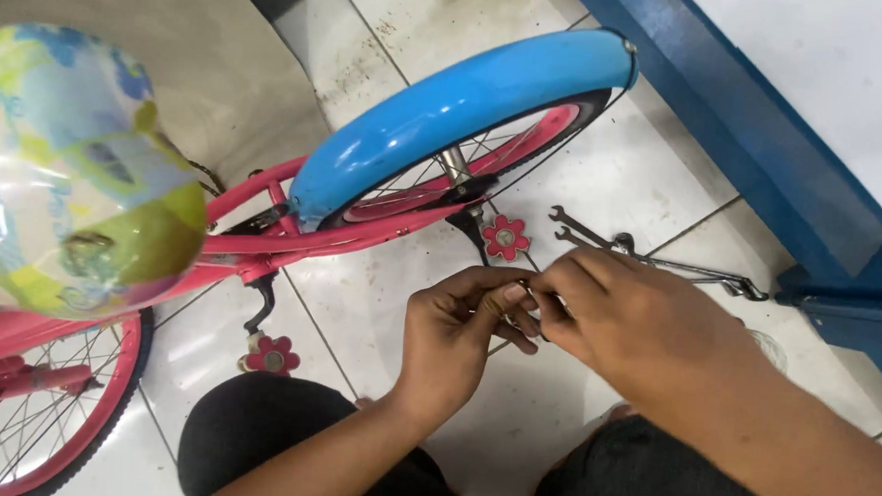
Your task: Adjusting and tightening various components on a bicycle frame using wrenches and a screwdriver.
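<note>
Lying on the tiled floor (pixel 603 176), a pink bike (pixel 293 237) shows its saddle (pixel 68 172) and blue fender (pixel 447 100). Left hand (pixel 452 333) and right hand (pixel 621 320) meet, fingertips pinched on a small part (pixel 530 300) near the wrenches (pixel 649 252).

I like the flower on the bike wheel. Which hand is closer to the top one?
Left hand. Its fingers reach up just below the flower; the right hand sits lower and further right, nearer the wrenches.

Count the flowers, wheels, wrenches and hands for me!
Flower pedals: 2
Wheels: 2
Wrenches on the floor: 2
Hands: 2, left hand, right hand
Total: 8
</note>
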